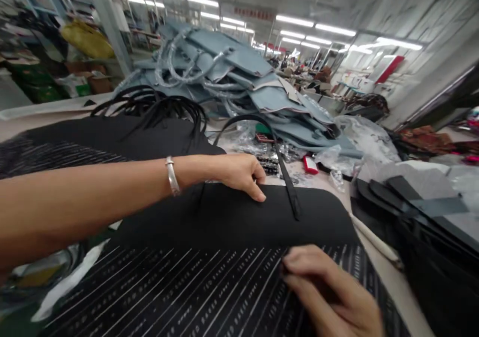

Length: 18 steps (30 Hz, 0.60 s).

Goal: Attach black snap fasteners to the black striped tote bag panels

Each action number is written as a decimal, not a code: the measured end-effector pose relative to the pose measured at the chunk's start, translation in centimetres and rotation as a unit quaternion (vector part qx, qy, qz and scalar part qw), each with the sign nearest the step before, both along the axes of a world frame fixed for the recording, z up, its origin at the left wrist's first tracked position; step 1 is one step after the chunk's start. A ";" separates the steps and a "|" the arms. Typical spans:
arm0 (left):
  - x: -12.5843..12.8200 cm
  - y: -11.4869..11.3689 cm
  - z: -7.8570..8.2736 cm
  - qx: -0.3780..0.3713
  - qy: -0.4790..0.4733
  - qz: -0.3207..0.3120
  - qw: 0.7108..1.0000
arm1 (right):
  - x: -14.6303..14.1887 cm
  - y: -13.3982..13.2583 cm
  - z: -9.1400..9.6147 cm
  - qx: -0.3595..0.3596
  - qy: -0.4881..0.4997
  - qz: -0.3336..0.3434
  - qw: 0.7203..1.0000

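A black bag (232, 217) with a white-striped lining lies flat in front of me. Its black strap handle (277, 152) arches up from the top edge. My left hand (243, 174), with a silver bangle on the wrist, reaches across and pinches the bag's upper edge beside the handle. My right hand (329, 292) sits at the lower right, fingers curled and pressing the striped fabric (179, 292) along the bag's edge.
A tall pile of pale blue bags (239, 72) with wrapped handles stands behind. More black bags (112, 132) lie at the left, black flat pieces (407, 197) at the right. Clear plastic wrap and a small red item (310, 164) litter the table.
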<state>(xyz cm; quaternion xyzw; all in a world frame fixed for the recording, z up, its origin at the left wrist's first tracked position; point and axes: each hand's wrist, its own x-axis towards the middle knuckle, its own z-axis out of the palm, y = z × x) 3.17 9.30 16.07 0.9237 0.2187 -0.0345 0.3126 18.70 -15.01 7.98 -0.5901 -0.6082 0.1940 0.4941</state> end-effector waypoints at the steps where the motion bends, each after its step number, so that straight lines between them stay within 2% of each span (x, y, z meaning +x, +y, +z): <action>1: 0.7 -0.2 -2.0 0.013 0.021 0.003 1.000 | -1.0 0.7 -0.8 -0.049 0.009 0.007 0.999; 4: 1.6 -0.2 -6.9 0.011 0.066 0.007 0.998 | -2.4 2.5 -4.3 -0.153 0.017 0.018 0.988; 7: 1.4 0.9 -9.6 -0.035 0.090 0.000 0.995 | -2.3 3.0 -7.0 -0.170 0.004 0.020 0.985; 9: 1.1 1.9 -10.3 -0.066 0.105 -0.010 0.992 | -2.1 3.0 -7.6 -0.162 0.000 0.027 0.986; 12: 0.7 3.2 -10.8 -0.144 0.154 -0.027 0.977 | -2.0 3.1 -7.2 -0.158 -0.002 0.044 0.987; 15: 0.5 3.8 -11.2 -0.283 0.216 -0.034 0.934 | -2.1 3.3 -6.8 -0.177 -0.001 0.062 0.982; 18: 0.6 4.0 -11.8 -0.397 0.230 -0.040 0.888 | -2.2 3.4 -6.6 -0.199 -0.005 0.068 0.978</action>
